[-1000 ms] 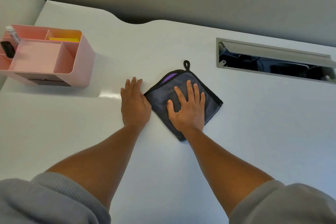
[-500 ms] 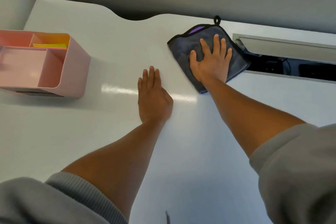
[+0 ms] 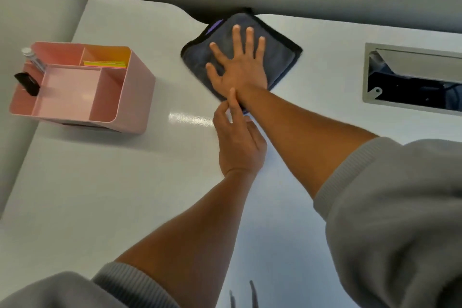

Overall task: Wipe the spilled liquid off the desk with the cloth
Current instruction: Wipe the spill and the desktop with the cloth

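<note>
A dark grey cloth (image 3: pixel 280 57) with black trim lies on the white desk (image 3: pixel 100 195), its far corner at the desk's back edge. My right hand (image 3: pixel 240 67) presses flat on it, fingers spread. Just below, my left hand (image 3: pixel 240 142) is raised off the desk, its fingers loosely bent. Its fingertips reach the cloth's near corner beside my right wrist. No liquid shows on the desk, only a bright glare patch left of my left hand.
A pink desk organizer (image 3: pixel 135 97) stands at the left, holding sticky notes, a small bottle and a black item. A rectangular cable opening (image 3: pixel 412 92) with a metal flap is cut into the desk at the right. A grey wall runs behind the desk.
My right hand has slid the cloth left, from the cable opening to the curved notch in the back edge. My left hand has lifted off the desk and moved up to the cloth's near corner.
</note>
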A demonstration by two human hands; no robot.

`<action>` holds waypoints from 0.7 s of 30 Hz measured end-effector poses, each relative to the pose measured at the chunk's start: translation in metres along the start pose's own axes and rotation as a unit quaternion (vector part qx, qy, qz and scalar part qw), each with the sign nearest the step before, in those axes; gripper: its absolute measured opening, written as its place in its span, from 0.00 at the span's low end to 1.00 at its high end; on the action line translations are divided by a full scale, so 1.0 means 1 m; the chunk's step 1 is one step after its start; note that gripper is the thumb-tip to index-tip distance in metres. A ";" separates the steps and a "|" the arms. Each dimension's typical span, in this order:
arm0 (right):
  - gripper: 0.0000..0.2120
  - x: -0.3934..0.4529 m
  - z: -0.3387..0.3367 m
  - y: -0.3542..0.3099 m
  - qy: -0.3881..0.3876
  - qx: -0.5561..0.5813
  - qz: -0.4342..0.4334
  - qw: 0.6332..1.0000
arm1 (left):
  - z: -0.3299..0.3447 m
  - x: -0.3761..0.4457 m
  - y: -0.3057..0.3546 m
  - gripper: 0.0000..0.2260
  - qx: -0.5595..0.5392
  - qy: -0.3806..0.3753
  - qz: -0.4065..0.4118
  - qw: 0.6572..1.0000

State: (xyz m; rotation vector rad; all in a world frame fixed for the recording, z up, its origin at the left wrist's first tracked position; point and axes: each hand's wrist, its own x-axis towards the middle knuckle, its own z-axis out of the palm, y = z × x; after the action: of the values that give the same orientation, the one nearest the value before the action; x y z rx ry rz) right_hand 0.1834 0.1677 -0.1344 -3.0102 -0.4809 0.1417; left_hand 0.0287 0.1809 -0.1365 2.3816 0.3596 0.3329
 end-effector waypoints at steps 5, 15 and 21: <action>0.30 -0.029 0.003 -0.010 -0.033 -0.031 -0.179 0.983 | -0.009 -0.003 0.002 0.19 -0.004 0.050 0.016 0.999; 0.29 -0.100 0.007 0.029 -0.011 0.050 -0.120 0.991 | -0.033 -0.029 -0.012 0.23 0.065 -0.020 0.034 0.997; 0.31 -0.152 0.009 0.066 0.040 0.070 0.074 0.994 | -0.030 -0.073 -0.013 0.26 0.133 -0.085 0.058 0.986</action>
State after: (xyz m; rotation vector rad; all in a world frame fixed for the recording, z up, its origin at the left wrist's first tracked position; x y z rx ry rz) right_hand 0.0586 0.0578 -0.1382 -2.8988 -0.2305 0.0626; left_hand -0.0510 0.1829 -0.1334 2.6764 0.1956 0.1400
